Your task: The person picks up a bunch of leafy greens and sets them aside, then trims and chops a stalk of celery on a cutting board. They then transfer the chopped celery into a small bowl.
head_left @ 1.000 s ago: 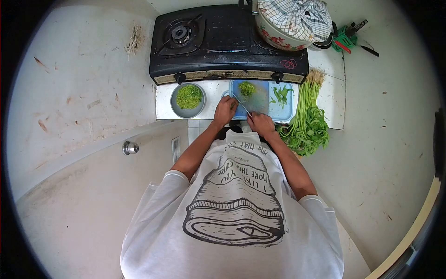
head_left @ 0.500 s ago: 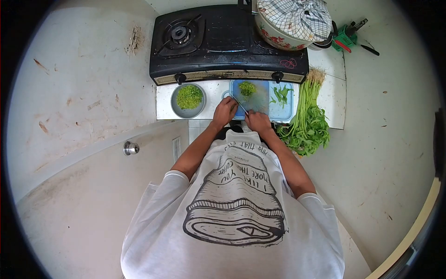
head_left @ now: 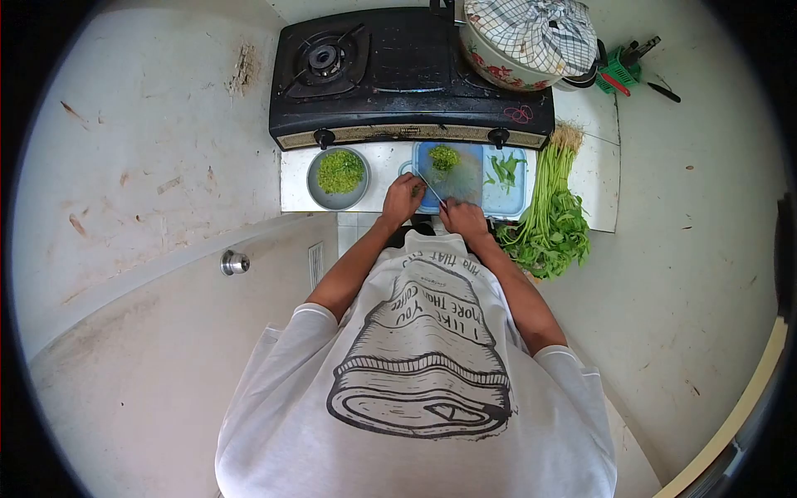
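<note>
My right hand [head_left: 466, 219] is wrapped round the dark handle of a knife [head_left: 432, 190], whose blade slants up and left over the blue cutting board [head_left: 455, 204]. At the board's left edge my left hand [head_left: 403, 198] is closed, fingers bent beside the blade. A bit of green shows at its fingertips, seemingly green stalks, mostly hidden by the hand. Beyond the blade, a small heap of chopped greens [head_left: 443, 157] lies on the board. Several loose leaves [head_left: 505, 169] rest on its paler right part.
Left of the board stands a grey bowl [head_left: 355, 199] of chopped greens. A rooted bunch of leafy greens [head_left: 549, 192] hangs over the counter's front edge at right. Behind are a gas stove [head_left: 407, 75], a cloth-covered pot [head_left: 500, 68] and a green utensil basket [head_left: 616, 73].
Both hands and the knife keep nearly the same place, with only a slight shift at the blade. The whole view has moved a little.
</note>
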### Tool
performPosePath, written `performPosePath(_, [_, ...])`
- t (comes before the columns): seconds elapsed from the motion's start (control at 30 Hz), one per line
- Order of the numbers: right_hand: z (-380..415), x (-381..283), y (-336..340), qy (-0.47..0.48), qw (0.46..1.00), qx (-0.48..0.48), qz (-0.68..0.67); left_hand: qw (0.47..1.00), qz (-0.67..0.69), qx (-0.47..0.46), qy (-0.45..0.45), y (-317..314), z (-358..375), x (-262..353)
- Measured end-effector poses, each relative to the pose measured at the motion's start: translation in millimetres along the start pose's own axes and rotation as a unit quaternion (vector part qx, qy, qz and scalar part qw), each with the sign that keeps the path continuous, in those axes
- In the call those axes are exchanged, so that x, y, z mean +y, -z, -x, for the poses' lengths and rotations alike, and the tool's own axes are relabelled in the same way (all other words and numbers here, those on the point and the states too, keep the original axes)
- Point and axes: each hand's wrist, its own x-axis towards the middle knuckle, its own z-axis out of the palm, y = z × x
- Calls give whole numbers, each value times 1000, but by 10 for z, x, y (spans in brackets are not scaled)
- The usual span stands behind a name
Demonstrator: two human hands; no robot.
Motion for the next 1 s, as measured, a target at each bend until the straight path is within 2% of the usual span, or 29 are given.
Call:
performPosePath(0.5, [-109,103,-237,25,999,34,11,999,15,21,21,-49,-17,-51])
performPosePath(1.0, [-76,-17,-120,16,1000,8,20,999,4,20,39,-20,-16,32])
